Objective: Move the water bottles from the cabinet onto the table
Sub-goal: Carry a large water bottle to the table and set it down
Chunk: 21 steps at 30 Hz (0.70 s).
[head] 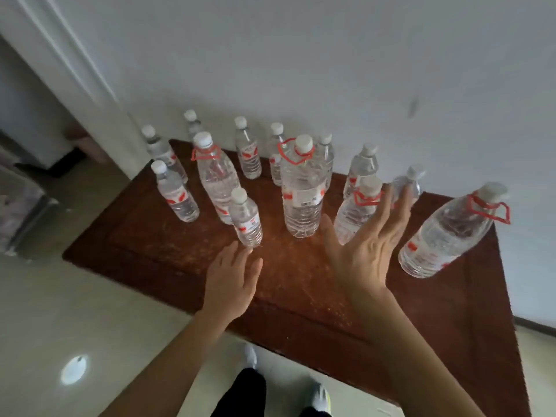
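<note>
Clear plastic water bottles with white caps, some with red neck handles, stand upright on the dark brown wooden counter. The left hand hovers just beside a small near bottle, grip wide and empty. The right hand spreads its fingers, holding nothing.

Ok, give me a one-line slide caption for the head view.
Open left hand and right hand hover over a wooden table crowded with upright water bottles beside a white wall.

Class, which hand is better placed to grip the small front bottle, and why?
Left. The left hand is open right beside the small front bottle; the right hand is beside a larger bottle.
</note>
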Tool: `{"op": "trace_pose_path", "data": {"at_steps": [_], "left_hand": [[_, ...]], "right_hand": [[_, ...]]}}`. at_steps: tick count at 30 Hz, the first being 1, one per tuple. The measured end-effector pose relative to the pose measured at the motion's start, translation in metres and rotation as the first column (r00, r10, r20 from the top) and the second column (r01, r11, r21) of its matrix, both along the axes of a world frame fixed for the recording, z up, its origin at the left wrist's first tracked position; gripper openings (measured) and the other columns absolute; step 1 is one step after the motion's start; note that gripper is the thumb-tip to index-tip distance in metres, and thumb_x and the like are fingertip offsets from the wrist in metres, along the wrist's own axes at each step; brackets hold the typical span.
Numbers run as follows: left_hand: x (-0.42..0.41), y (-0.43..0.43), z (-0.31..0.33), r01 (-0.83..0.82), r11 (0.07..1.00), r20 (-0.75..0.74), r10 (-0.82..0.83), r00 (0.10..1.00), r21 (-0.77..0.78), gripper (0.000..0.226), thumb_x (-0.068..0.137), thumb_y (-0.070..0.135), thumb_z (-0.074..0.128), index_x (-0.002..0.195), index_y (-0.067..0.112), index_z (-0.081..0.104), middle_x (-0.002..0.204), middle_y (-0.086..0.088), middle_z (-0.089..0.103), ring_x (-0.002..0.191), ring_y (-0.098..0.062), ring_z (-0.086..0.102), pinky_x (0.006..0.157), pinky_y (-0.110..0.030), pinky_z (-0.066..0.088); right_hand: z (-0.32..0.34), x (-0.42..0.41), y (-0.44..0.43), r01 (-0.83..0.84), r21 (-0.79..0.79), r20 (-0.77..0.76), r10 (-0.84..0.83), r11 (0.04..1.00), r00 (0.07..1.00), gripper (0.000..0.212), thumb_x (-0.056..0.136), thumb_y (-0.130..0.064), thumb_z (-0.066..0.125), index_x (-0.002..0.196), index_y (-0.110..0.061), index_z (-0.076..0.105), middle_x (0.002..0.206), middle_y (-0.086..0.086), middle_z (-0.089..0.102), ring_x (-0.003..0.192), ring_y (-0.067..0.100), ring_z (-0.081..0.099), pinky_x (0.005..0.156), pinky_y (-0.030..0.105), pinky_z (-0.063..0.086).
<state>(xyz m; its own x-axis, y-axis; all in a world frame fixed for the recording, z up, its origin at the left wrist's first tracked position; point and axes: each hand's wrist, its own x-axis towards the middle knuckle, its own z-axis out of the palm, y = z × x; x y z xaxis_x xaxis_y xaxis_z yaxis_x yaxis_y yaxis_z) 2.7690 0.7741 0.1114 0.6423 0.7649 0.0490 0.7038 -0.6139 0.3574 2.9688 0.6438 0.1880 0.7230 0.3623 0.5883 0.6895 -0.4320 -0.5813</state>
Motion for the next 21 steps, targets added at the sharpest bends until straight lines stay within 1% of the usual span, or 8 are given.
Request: {"op": "trace_pose_path", "data": {"at_steps": [2, 5, 7, 12, 15, 16, 19, 21], "left_hand": [[-0.042, -0.011, 0.009, -0.137, 0.989, 0.007, 0.137, 0.991, 0.054, 0.060, 0.101, 0.055, 0.034, 0.131, 0.014, 0.065, 0.143, -0.018, 0.056, 0.132, -0.039, 0.052, 0.106, -0.053, 0.045], [-0.100, -0.019, 0.027, -0.259, 0.952, -0.010, 0.264, 0.965, 0.161, 0.058, 0.101, 0.054, 0.035, 0.130, 0.013, 0.066, 0.144, -0.020, 0.055, 0.130, -0.042, 0.053, 0.104, -0.056, 0.047], [-0.154, -0.022, 0.044, -0.365, 0.903, 0.012, 0.373, 0.928, 0.228, 0.058, 0.102, 0.053, 0.037, 0.131, 0.013, 0.066, 0.145, -0.021, 0.054, 0.130, -0.042, 0.053, 0.102, -0.056, 0.048], [-0.278, -0.044, 0.093, -0.583, 0.748, 0.076, 0.593, 0.802, 0.318, 0.060, 0.102, 0.055, 0.032, 0.138, 0.015, 0.060, 0.152, -0.020, 0.048, 0.138, -0.042, 0.046, 0.108, -0.058, 0.041], [-0.379, -0.076, 0.122, -0.676, 0.638, 0.130, 0.685, 0.717, 0.368, 0.059, 0.102, 0.054, 0.034, 0.138, 0.015, 0.060, 0.152, -0.020, 0.047, 0.139, -0.043, 0.045, 0.108, -0.059, 0.041], [-0.424, -0.095, 0.130, -0.719, 0.578, 0.152, 0.729, 0.667, 0.385, 0.059, 0.102, 0.053, 0.035, 0.138, 0.015, 0.060, 0.152, -0.020, 0.047, 0.139, -0.043, 0.045, 0.108, -0.059, 0.041], [-0.535, -0.149, 0.154, -0.782, 0.457, 0.184, 0.802, 0.569, 0.424, 0.060, 0.102, 0.054, 0.035, 0.141, 0.015, 0.057, 0.154, -0.020, 0.045, 0.142, -0.041, 0.042, 0.113, -0.057, 0.037], [-0.627, -0.199, 0.171, -0.834, 0.341, 0.176, 0.876, 0.450, 0.434, 0.061, 0.102, 0.055, 0.032, 0.144, 0.015, 0.053, 0.156, -0.019, 0.042, 0.144, -0.040, 0.038, 0.115, -0.054, 0.033]], "right_hand": [[0.002, -0.024, 0.012, -0.112, -0.009, 0.078, 0.113, 0.994, 0.991, 0.092, 0.089, -0.050, 0.070, 0.153, -0.002, 0.025, 0.160, 0.030, 0.012, 0.152, 0.046, 0.009, 0.119, 0.065, 0.013], [0.007, -0.068, 0.034, -0.318, -0.084, 0.147, 0.328, 0.944, 0.933, 0.079, 0.091, -0.047, 0.070, 0.151, -0.005, 0.039, 0.159, 0.030, 0.022, 0.151, 0.047, 0.014, 0.120, 0.065, 0.014], [0.015, -0.115, 0.050, -0.474, -0.108, 0.137, 0.485, 0.874, 0.864, 0.073, 0.091, -0.046, 0.069, 0.149, -0.009, 0.045, 0.159, 0.025, 0.028, 0.152, 0.043, 0.015, 0.119, 0.063, 0.017], [0.039, -0.238, 0.080, -0.695, -0.132, 0.132, 0.707, 0.707, 0.695, 0.064, 0.092, -0.050, 0.064, 0.145, -0.017, 0.051, 0.157, 0.015, 0.037, 0.151, 0.036, 0.022, 0.122, 0.056, 0.019], [0.048, -0.343, 0.092, -0.812, -0.116, 0.150, 0.818, 0.573, 0.556, 0.059, 0.094, -0.050, 0.060, 0.141, -0.014, 0.054, 0.152, 0.018, 0.042, 0.148, 0.037, 0.028, 0.118, 0.059, 0.027], [0.051, -0.391, 0.093, -0.857, -0.106, 0.159, 0.859, 0.505, 0.487, 0.059, 0.094, -0.050, 0.060, 0.140, -0.013, 0.055, 0.150, 0.019, 0.045, 0.147, 0.038, 0.031, 0.115, 0.060, 0.030], [0.055, -0.517, 0.091, -0.922, -0.121, 0.169, 0.923, 0.368, 0.346, 0.059, 0.096, -0.053, 0.057, 0.140, -0.013, 0.054, 0.145, 0.021, 0.048, 0.141, 0.040, 0.038, 0.111, 0.058, 0.036], [0.064, -0.627, 0.076, -0.966, -0.097, 0.197, 0.956, 0.241, 0.219, 0.060, 0.096, -0.053, 0.056, 0.141, -0.014, 0.052, 0.145, 0.021, 0.049, 0.138, 0.040, 0.043, 0.112, 0.055, 0.037]]}}
